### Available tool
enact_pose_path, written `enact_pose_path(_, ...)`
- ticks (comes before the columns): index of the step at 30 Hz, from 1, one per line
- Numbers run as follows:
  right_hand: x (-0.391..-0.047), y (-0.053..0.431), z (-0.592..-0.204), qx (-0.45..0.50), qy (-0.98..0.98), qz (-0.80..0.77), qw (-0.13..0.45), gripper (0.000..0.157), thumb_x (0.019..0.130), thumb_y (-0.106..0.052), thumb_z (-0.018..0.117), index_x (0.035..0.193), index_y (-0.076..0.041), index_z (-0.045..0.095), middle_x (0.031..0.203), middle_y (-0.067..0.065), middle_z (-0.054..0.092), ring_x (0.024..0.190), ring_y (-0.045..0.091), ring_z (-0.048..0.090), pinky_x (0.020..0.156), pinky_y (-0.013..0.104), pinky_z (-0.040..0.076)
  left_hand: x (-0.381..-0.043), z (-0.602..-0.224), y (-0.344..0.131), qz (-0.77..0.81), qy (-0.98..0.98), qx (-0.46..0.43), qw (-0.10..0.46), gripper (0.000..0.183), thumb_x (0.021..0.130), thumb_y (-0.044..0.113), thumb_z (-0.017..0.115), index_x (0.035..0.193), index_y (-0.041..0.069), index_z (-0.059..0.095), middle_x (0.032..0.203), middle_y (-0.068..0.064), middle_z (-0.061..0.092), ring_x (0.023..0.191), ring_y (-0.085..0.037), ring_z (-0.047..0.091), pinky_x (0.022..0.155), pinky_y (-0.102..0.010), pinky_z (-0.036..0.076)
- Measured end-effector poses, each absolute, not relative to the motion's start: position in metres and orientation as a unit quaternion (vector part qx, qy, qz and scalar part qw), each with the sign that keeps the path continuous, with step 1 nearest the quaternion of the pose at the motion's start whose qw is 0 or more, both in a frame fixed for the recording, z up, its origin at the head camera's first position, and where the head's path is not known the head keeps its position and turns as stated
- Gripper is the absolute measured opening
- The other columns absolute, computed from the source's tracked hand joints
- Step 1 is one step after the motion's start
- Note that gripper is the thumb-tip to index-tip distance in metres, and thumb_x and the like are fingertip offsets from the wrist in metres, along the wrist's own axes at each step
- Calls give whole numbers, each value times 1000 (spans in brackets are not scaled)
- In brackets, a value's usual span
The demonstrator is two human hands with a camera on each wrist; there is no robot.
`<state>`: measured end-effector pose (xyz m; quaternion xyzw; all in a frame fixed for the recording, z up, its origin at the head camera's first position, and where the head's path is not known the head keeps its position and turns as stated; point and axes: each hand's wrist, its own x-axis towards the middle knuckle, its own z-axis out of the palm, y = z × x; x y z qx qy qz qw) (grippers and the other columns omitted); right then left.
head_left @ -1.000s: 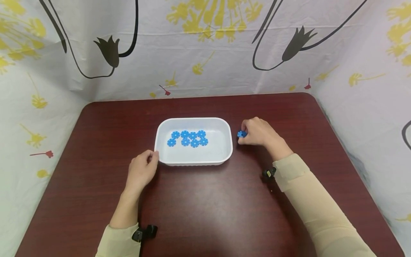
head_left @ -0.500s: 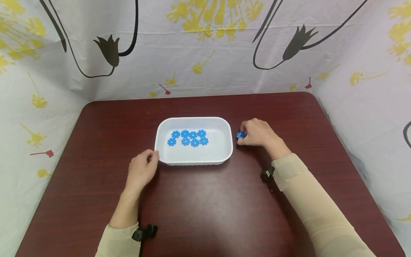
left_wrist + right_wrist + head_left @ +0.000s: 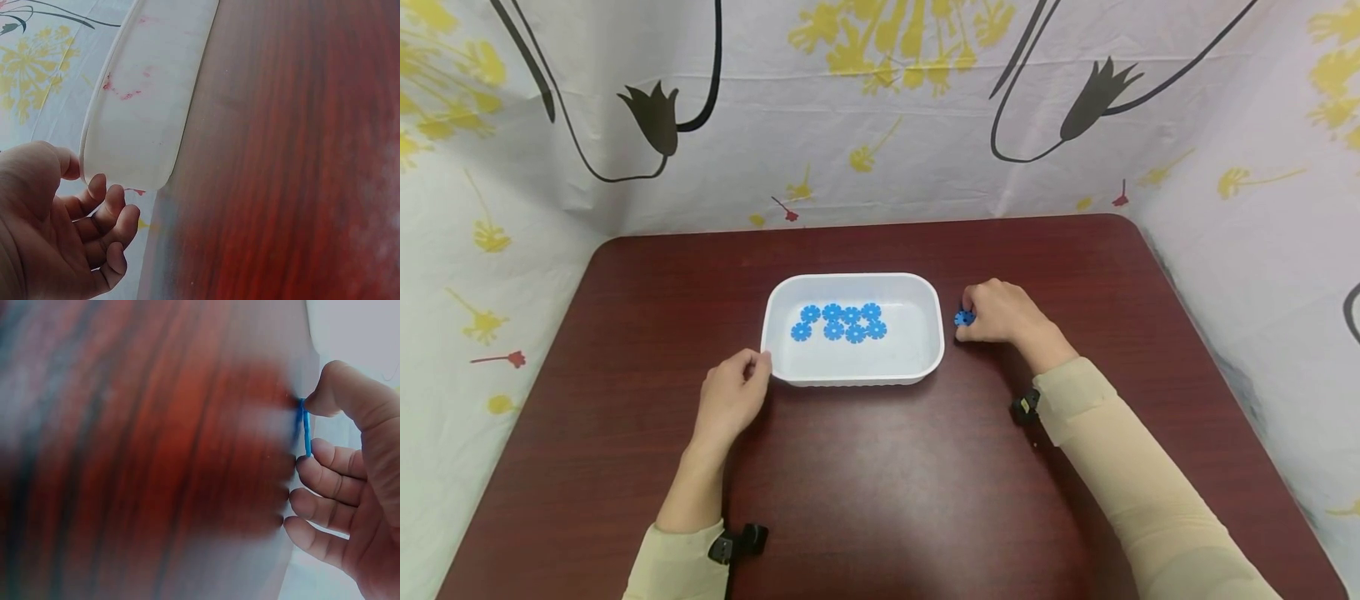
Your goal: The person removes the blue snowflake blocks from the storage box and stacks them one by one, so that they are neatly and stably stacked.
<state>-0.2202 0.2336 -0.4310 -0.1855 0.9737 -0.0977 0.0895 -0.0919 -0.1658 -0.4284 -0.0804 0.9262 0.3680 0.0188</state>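
Note:
A white plastic tray (image 3: 857, 367) stands in the middle of the table in the head view. Several blue snowflake-shaped discs (image 3: 854, 333) lie in it, grouped left of centre in two uneven rows. My left hand (image 3: 732, 398) pinches the tray's near left corner; in the left wrist view the thumb is at the rim and curled fingertips (image 3: 97, 184) meet the outer wall. Just right of the tray, my right hand (image 3: 1003, 310) pinches another blue disc (image 3: 962, 318). The right wrist view has this disc (image 3: 306, 428) edge-on between thumb and fingers, right at the tabletop.
The dark red wooden table (image 3: 880, 500) has rounded far corners. A patterned white cloth (image 3: 880, 167) hangs behind it and along both sides. Small black cameras (image 3: 1026, 407) are worn at both wrists.
My right hand has shifted very slightly toward the near side with the blue disc between its fingers. The left hand, the tray and the discs inside have kept their places.

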Motion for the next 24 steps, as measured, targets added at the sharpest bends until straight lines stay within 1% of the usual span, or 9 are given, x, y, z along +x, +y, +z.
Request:
enact_pose_path(7,-220,236,-432,-191,971,-110,87,35,71,-35,77,91,-7,69,78,2,62,69,21,56,66,40,48,-92,-428,-165,370,925,-82,21,38,104,38,47,97,7,67,76,-7,58,77,-25,53,69,-36,40)
enact_pose_path(14,-221,244,-436,-191,958,-192,95,29,76,-24,80,96,-5,70,84,6,67,78,22,61,73,40,51,-92,-428,-165,369,925,-90,27,39,105,39,47,98,6,67,77,-8,57,77,-26,52,69,-36,40)
enact_pose_path(18,-222,247,-437,-197,951,-218,94,25,77,-20,79,95,-4,71,83,6,68,78,22,62,74,39,52,-92,-428,-165,369,924,-95,30,39,105,39,47,98,6,67,77,-8,57,78,-26,52,69,-36,40)
enact_pose_path(24,-223,250,-440,-201,947,-236,87,25,78,-17,79,95,-1,71,83,8,70,79,23,63,76,40,52,-91,-428,-165,370,924,-94,27,39,105,39,47,98,7,67,78,-8,58,78,-26,53,69,-36,40)
